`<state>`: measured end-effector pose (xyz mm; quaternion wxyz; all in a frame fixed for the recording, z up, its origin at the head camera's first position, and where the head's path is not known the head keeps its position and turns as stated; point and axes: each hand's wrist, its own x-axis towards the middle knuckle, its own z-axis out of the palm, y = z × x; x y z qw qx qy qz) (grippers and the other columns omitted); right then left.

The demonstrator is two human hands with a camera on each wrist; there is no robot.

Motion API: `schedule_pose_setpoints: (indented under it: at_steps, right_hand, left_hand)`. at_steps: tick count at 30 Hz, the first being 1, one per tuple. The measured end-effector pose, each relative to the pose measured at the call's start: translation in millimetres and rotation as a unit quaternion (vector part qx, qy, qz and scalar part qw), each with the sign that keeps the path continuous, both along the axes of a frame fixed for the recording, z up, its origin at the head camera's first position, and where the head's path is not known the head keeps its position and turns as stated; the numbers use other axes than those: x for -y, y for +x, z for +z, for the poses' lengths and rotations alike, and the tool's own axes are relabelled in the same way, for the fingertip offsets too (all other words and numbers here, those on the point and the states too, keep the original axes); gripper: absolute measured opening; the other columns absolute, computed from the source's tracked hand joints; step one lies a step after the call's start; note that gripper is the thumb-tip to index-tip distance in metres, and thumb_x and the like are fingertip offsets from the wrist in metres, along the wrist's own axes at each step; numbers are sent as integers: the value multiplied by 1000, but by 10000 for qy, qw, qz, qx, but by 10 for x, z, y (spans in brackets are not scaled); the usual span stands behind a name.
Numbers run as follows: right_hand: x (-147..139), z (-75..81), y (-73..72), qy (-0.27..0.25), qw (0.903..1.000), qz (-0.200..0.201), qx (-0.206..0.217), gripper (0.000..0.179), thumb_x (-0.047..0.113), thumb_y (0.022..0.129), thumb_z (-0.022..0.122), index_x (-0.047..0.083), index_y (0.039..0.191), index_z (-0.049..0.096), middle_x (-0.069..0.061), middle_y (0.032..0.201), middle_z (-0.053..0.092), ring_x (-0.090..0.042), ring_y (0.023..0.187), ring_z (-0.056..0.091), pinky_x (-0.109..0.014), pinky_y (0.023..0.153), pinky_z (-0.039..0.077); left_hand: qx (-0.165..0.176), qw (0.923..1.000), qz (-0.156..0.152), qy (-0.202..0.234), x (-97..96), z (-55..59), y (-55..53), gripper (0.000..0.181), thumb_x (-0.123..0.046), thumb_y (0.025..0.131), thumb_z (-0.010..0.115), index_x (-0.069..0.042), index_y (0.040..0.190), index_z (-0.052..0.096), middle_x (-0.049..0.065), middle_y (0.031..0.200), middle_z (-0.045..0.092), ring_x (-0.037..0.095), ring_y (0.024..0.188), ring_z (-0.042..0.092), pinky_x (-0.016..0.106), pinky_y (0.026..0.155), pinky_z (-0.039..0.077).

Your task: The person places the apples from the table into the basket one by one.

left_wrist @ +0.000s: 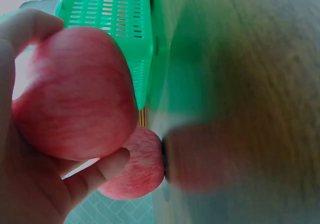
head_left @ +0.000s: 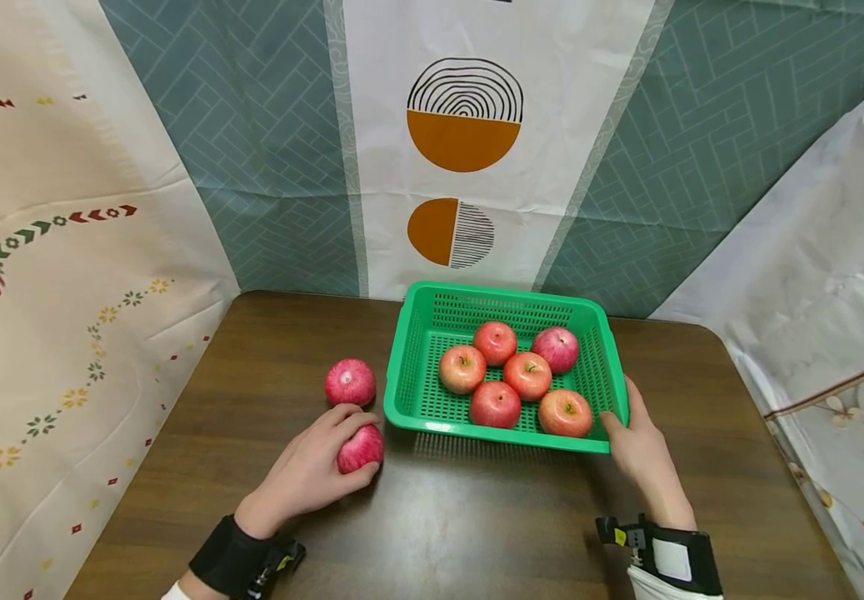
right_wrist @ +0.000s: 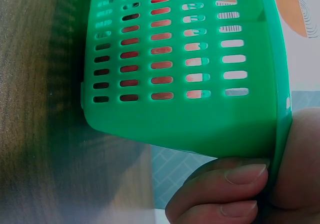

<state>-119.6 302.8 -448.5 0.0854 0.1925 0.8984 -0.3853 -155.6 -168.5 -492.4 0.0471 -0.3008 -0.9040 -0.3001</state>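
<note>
In the head view my left hand (head_left: 313, 463) grips a dark red apple (head_left: 361, 449), left of the green plastic basket (head_left: 432, 427). The left wrist view shows thumb and fingers curled round this apple (left_wrist: 80, 96), which is held above the tabletop. Another red apple (head_left: 350, 382) sits on the table just beyond the fingers. My right hand (head_left: 640, 446) holds the basket's near right corner, thumb over the rim and fingers beneath it on the outside, as the right wrist view shows. Several apples (head_left: 526, 376) lie inside the basket, mostly light red, with one darker apple (head_left: 555, 349) at the back right.
The brown wooden table (head_left: 476, 525) carries everything. Behind it hangs a patterned cloth (head_left: 282, 150) in teal and white, and pale printed cloths (head_left: 49, 333) drape down at both sides. The basket stands near the table's back edge.
</note>
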Motion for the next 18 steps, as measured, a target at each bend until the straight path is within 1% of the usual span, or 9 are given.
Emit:
schedule_pose_setpoints:
  at_steps: [5,10,13,18]
  right_hand:
    - [-9,-6,-7,-23,10000,-52,14,76,35,114,39,18,172,-8,-37,164,26,-56,136,40,-74,102,39]
    - [-15,-17,-3,-15,10000,-86,20,76,36,114,38,19,172,-9,-36,165,25,-56,136,39,-74,103,39]
    - [-10,-17,-6,-25,10000,-89,26,76,37,114,37,20,172,-9,-36,165,25,-56,137,39,-74,103,38]
    - [2,-13,-14,-75,9999,-102,33,75,36,114,37,19,172,-8,-36,166,25,-56,138,38,-75,104,37]
  left_hand:
    - [22,9997,-130,220,5,51,-7,53,-37,81,90,-23,127,69,-15,125,61,6,106,59,34,82,61]
    - [55,9974,-436,569,-7,99,-13,48,-35,82,87,-22,124,69,-16,121,65,5,102,62,32,81,61]
    - [-76,9939,-709,838,-23,122,-19,48,-33,81,86,-21,124,69,-14,120,67,6,103,64,33,81,62]
    - [-462,9850,-1111,1234,-72,153,-44,45,-27,79,83,-15,121,71,-9,117,70,10,100,67,33,79,62]
